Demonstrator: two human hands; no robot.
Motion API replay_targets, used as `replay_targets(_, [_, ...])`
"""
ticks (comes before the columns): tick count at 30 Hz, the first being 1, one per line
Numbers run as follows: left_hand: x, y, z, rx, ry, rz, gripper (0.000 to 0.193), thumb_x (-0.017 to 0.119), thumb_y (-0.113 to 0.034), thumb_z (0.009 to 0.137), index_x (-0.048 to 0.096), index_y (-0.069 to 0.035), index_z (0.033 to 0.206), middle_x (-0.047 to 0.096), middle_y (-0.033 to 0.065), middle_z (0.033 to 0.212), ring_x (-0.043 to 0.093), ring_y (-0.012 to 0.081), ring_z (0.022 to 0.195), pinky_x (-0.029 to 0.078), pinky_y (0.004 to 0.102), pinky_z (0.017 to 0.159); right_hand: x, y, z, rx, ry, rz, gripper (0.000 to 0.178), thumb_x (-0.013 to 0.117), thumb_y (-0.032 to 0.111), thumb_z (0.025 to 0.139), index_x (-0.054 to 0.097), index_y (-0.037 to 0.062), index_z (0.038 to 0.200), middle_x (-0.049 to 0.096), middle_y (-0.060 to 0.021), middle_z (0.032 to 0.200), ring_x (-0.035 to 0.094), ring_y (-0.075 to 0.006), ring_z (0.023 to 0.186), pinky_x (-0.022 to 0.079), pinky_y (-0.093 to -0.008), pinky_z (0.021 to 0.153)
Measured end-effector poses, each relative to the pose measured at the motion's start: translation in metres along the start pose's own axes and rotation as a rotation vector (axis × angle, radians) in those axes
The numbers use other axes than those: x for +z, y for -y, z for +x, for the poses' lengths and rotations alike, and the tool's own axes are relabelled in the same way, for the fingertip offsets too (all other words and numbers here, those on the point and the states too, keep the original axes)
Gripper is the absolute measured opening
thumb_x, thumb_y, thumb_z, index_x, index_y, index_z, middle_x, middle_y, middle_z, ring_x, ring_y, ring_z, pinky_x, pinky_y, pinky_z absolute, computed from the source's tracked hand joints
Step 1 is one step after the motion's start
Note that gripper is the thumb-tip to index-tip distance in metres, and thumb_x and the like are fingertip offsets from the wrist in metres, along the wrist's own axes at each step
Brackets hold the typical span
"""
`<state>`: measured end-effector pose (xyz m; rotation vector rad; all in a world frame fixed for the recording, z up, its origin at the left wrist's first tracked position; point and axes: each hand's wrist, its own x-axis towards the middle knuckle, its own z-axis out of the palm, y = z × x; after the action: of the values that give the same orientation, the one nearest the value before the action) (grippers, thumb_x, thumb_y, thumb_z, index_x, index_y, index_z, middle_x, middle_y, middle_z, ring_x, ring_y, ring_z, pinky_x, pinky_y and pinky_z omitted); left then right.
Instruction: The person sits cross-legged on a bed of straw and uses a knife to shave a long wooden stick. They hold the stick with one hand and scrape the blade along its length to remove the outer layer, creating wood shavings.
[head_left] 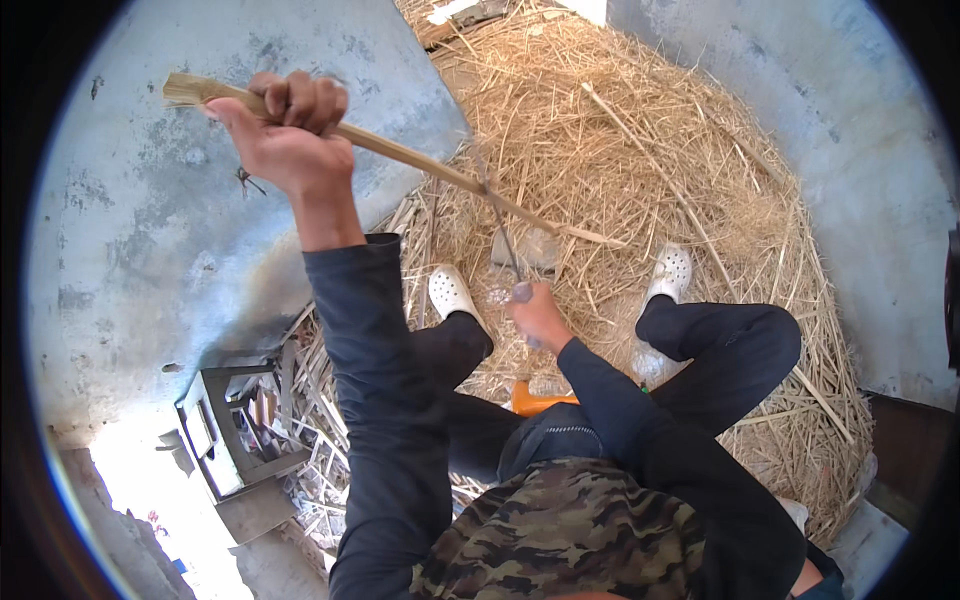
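Observation:
High on the left, my left hand (297,125) is closed around the thick end of a long split bamboo strip (420,160). The strip slants down to the right and tapers to a thin tip above the straw. Between my feet, my right hand (540,315) grips a knife (506,240) by its greyish handle. Its long, narrow, dark blade points up and away from me and crosses the strip around its middle. Whether blade and strip touch there, I cannot tell for sure. Behind the blade, a grey stone block (537,250) lies on the ground.
Straw and shavings (620,150) cover the ground, with a long pale stick (660,175) on top. My white clogs (452,292) stand apart. An orange object (535,398) lies below my right forearm. A wooden box frame (240,430) stands lower left, beside a weathered blue-grey wall (150,230).

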<state>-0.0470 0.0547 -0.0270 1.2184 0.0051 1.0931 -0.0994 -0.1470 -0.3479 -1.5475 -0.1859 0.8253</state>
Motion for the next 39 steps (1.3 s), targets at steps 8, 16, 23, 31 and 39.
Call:
replay_targets(8, [0.017, -0.003, -0.008, 0.009, 0.014, 0.014, 0.064, 0.032, -0.073, 0.091, 0.027, -0.014, 0.068, 0.015, -0.0029, 0.056, 0.012, 0.0124, 0.053, 0.015, 0.0292, 0.05, 0.02, 0.073, -0.022, -0.363, 0.039, -0.01, 0.011, 0.062, 0.007, 0.072, 0.059, -0.0027, 0.076, 0.058, -0.0088, 0.065, 0.053, -0.0165, 0.054, 0.043, -0.0346, 0.052])
replay_targets(16, [0.007, 0.009, 0.004, 0.009, -0.043, 0.012, 0.061, 0.029, -0.069, 0.094, 0.029, -0.013, 0.069, 0.017, -0.0031, 0.056, 0.014, 0.0122, 0.052, 0.017, 0.0293, 0.05, 0.004, 0.029, -0.02, 0.02, 0.0, 0.079, 0.011, 0.06, 0.007, 0.073, 0.054, -0.0027, 0.072, 0.053, -0.0096, 0.061, 0.05, -0.0165, 0.058, 0.043, -0.0366, 0.057])
replay_targets(23, [0.038, 0.005, -0.002, 0.008, 0.059, -0.038, 0.059, 0.025, -0.063, 0.098, 0.031, -0.012, 0.07, 0.017, -0.0032, 0.057, 0.013, 0.0123, 0.051, 0.015, 0.0289, 0.05, 0.032, 0.037, 0.013, -0.429, -0.171, 0.016, 0.012, 0.061, 0.008, 0.073, 0.057, -0.0029, 0.075, 0.056, -0.0105, 0.062, 0.055, -0.0215, 0.051, 0.042, -0.0369, 0.048])
replay_targets(31, [0.046, 0.013, -0.011, 0.007, 0.112, -0.074, 0.061, 0.033, -0.068, 0.094, 0.03, -0.013, 0.069, 0.017, -0.0037, 0.056, 0.013, 0.0097, 0.049, 0.014, 0.0279, 0.048, -0.037, -0.025, -0.005, 0.343, -0.101, 0.047, 0.006, 0.054, 0.004, 0.08, 0.053, 0.0025, 0.074, 0.052, -0.0062, 0.055, 0.048, -0.0155, 0.037, 0.037, -0.0334, 0.034])
replay_targets(39, [0.056, 0.009, -0.008, -0.026, 0.178, -0.077, 0.062, 0.034, -0.069, 0.093, 0.033, -0.012, 0.071, 0.017, -0.0028, 0.057, 0.013, 0.012, 0.052, 0.015, 0.0289, 0.051, 0.0, 0.062, 0.002, -0.194, 0.09, 0.19, 0.007, 0.06, 0.007, 0.078, 0.054, 0.003, 0.076, 0.052, -0.0042, 0.058, 0.048, -0.0135, 0.04, 0.037, -0.0329, 0.035])
